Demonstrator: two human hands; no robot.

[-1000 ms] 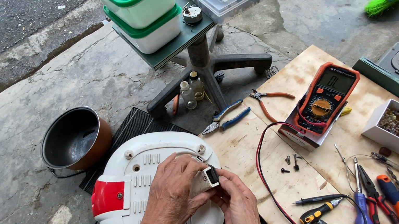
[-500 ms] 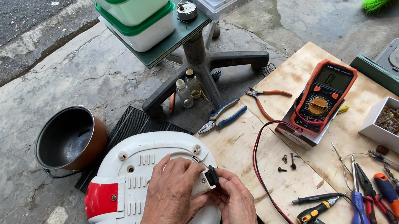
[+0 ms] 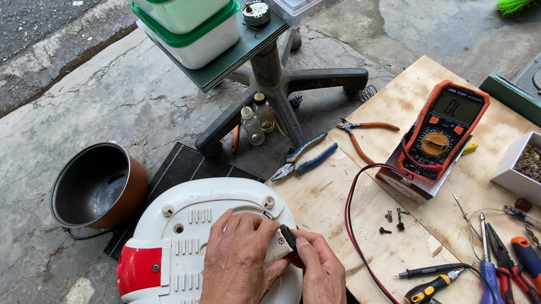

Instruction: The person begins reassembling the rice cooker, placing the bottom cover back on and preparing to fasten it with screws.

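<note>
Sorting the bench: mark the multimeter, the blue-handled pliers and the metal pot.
multimeter (image 3: 442, 133), head view, on its orange dial
blue-handled pliers (image 3: 304, 157), head view, on the handles
metal pot (image 3: 94, 184), head view, on its inner wall

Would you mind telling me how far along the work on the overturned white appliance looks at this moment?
Done, by appearance: the white appliance lies base-up, its inner pot out beside it, and loose screws sit on the board. In hand: the left hand and right hand pinch a small black-and-white part at the base. Left: the multimeter probes lie unused, and the screws are still out.
</note>
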